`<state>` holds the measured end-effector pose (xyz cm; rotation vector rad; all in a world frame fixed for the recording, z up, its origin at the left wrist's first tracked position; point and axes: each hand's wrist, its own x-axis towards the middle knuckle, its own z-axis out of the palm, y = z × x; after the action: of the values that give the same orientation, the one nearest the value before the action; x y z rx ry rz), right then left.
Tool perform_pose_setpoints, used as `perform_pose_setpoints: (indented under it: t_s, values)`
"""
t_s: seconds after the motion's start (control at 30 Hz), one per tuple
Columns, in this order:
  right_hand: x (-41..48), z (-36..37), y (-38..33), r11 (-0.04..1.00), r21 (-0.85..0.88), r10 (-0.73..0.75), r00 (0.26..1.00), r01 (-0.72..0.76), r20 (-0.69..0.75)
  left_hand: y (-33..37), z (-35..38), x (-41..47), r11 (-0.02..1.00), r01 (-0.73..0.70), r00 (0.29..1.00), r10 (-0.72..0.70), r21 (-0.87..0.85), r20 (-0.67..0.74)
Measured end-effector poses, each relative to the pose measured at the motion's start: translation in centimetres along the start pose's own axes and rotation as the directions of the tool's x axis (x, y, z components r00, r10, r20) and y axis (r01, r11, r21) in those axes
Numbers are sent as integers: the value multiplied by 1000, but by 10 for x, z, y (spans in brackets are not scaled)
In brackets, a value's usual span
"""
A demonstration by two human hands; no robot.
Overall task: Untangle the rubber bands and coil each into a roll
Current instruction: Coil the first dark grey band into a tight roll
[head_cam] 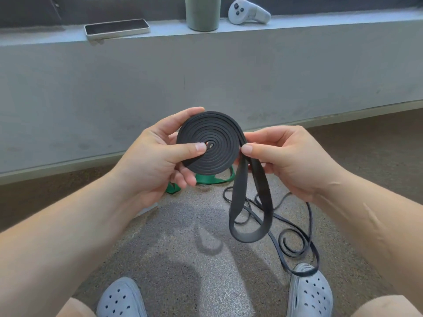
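So that the turns cannot spring loose, the black coil (211, 143) is clamped at frame centre by the left hand (158, 161), thumb near its middle; the grip of the right hand (286, 161) is pinched on the hanging tail (238, 191). Lower right, a thin black band (278, 248) lies tangled on the floor (183, 236); a green band (212, 179) is half hidden behind the coil.
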<state>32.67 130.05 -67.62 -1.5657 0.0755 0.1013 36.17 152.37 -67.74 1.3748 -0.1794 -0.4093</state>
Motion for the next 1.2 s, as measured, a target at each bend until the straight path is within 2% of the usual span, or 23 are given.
perform_pose_setpoints:
  t_s: [0.27, 0.5, 0.67, 0.77, 0.83, 0.9, 0.97, 1.03, 1.1, 1.2]
  values:
    - [-2, 16, 7, 991, 135, -1, 990, 20, -138, -13, 17, 0, 996, -45, 993, 37, -72, -110]
    - [-8, 33, 12, 979, 158, -60, 917, 132, -393, -23, 31, -3, 980, -80, 982, 47, -180, -182]
    - [-15, 42, 9, 962, 212, -96, 941, 172, -325, -29, 36, -5, 970, -46, 983, 1, -237, -186]
    - [-12, 34, 6, 974, 155, -104, 938, 163, -330, -28, 36, -8, 961, 67, 992, -93, -267, -85]
    - [-10, 24, 4, 981, 140, -86, 944, 137, -319, -24, 31, -8, 967, 121, 991, -130, -223, -27]
    - [-7, 13, 2, 989, 99, -73, 954, 106, -289, -20, 19, -5, 996, 87, 993, -86, 11, -80]
    - [-5, 3, 0, 994, 75, -58, 975, 76, -215, -14, 5, 1, 975, 12, 990, 20, 221, -142]
    - [-5, -2, -2, 996, 69, -50, 993, 58, -107, -8, -3, 5, 973, -46, 990, 74, 227, -117]
    - [-7, -1, -3, 998, 47, -46, 999, 46, 1, -4, -3, 5, 981, -73, 996, 80, 179, -28]
    - [-8, 2, -3, 999, 29, -41, 997, 39, 62, -3, 3, 4, 987, -84, 995, 78, 134, 54]
